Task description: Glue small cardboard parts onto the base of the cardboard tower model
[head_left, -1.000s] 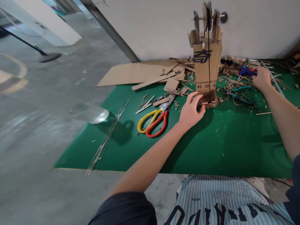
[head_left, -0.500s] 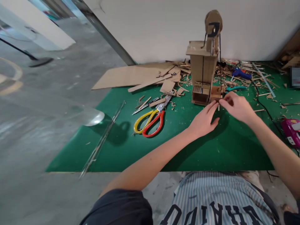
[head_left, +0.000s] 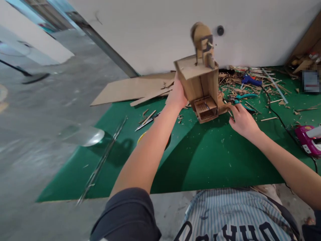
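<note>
A tall cardboard tower model [head_left: 199, 80] with round discs on top leans toward me over the green mat [head_left: 200, 160]. My left hand [head_left: 177, 95] grips the tower's left side about halfway up. My right hand [head_left: 242, 120] sits at the tower's base on the right, fingers curled and touching a small cardboard piece [head_left: 224, 107] that sticks out there. Whether those fingers grip the piece I cannot tell.
Scissors [head_left: 147, 120] with coloured handles lie partly hidden under my left forearm. Cardboard sheets [head_left: 130, 88] and scraps litter the mat's far side, with a blue glue gun [head_left: 249, 80], teal pliers [head_left: 242, 97] and a black cable [head_left: 278, 117]. A pink tool [head_left: 308, 140] lies at the right.
The tower was upright on the mat; now it tilts toward me. My left hand went from the base up to the tower's left side. My right hand stayed near the base.
</note>
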`<control>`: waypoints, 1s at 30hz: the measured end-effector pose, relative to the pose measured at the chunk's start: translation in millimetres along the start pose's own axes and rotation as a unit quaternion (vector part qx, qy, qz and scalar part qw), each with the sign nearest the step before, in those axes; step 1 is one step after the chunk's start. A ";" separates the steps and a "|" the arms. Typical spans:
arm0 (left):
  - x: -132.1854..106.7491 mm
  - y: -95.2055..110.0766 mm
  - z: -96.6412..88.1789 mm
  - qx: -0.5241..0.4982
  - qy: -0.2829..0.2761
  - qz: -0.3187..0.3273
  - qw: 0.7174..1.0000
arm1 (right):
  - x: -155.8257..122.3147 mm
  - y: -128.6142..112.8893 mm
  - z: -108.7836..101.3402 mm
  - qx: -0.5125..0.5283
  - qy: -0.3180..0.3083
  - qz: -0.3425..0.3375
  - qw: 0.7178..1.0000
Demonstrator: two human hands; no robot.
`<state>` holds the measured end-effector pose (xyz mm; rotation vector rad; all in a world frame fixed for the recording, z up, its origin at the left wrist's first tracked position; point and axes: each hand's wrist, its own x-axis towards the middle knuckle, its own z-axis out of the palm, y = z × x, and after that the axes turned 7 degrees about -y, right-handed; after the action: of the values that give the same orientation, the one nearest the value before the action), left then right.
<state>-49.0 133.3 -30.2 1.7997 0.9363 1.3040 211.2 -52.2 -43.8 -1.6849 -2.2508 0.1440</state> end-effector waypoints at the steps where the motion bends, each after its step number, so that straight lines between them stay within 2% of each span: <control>1: -3.0 3.1 1.8 -0.018 -0.008 -0.011 1.000 | 2.6 3.3 3.5 0.019 0.000 -0.013 1.000; 3: -15.4 13.7 5.5 -0.100 -0.028 -0.045 0.994 | 7.7 11.2 9.3 0.079 0.010 -0.029 0.996; 7: -39.4 36.3 10.1 -0.167 -0.017 -0.024 0.986 | 14.5 23.2 18.1 0.202 0.052 -0.044 0.977; 13: -54.8 49.3 15.5 -0.132 -0.026 -0.006 0.991 | 23.6 24.8 27.9 0.320 0.032 0.047 0.946; 15: -59.7 53.2 16.6 -0.132 -0.031 -0.004 0.991 | 26.8 24.5 29.1 0.336 0.045 0.075 0.938; 19: -65.3 57.9 9.3 -0.122 -0.043 -0.007 0.992 | 29.4 23.4 28.8 0.323 0.069 0.090 0.940; 23: -63.5 49.9 -5.6 -0.116 -0.110 -0.044 0.986 | 27.3 21.3 25.7 0.292 0.069 0.053 0.952; 26: -58.9 40.5 -10.0 -0.116 -0.094 -0.051 0.988 | 24.4 18.8 21.0 0.267 0.051 0.043 0.961; 30: -52.0 33.2 -7.0 -0.133 -0.075 -0.041 0.987 | 19.1 11.5 13.5 0.071 0.030 0.065 0.995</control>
<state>-62.7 73.2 -23.1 1.6099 0.7101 1.1651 212.8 -29.1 -55.9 -1.7349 -2.0375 0.2735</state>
